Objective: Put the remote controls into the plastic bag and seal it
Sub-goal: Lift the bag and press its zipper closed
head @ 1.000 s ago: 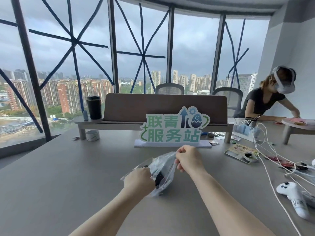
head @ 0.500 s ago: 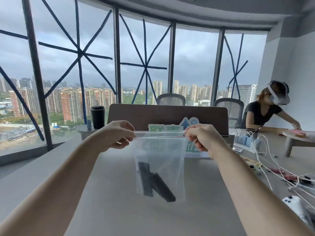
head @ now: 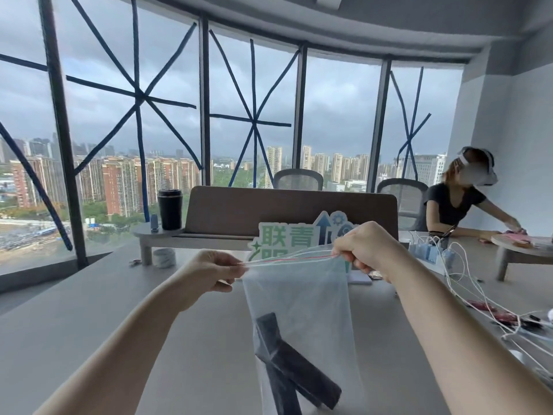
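A clear plastic bag (head: 314, 301) hangs in the air above the grey table (head: 89, 319). Two black remote controls (head: 293, 372) lie crossed at its bottom. My left hand (head: 206, 274) pinches the top left corner of the bag at its zip strip. My right hand (head: 365, 250) pinches the top right corner. The strip, with a red line along it, is stretched taut between the two hands.
A green and white sign (head: 287, 238) stands behind the bag, before a brown desk riser (head: 269, 211) bearing a black tumbler (head: 170, 208). White cables (head: 478, 295) and small items crowd the table's right side. A person with a headset (head: 454, 202) sits at far right.
Both hands lifted the bag off the table and took its top corners. Since half a second ago the bag has shifted lower and to the right, its top pulled tight.
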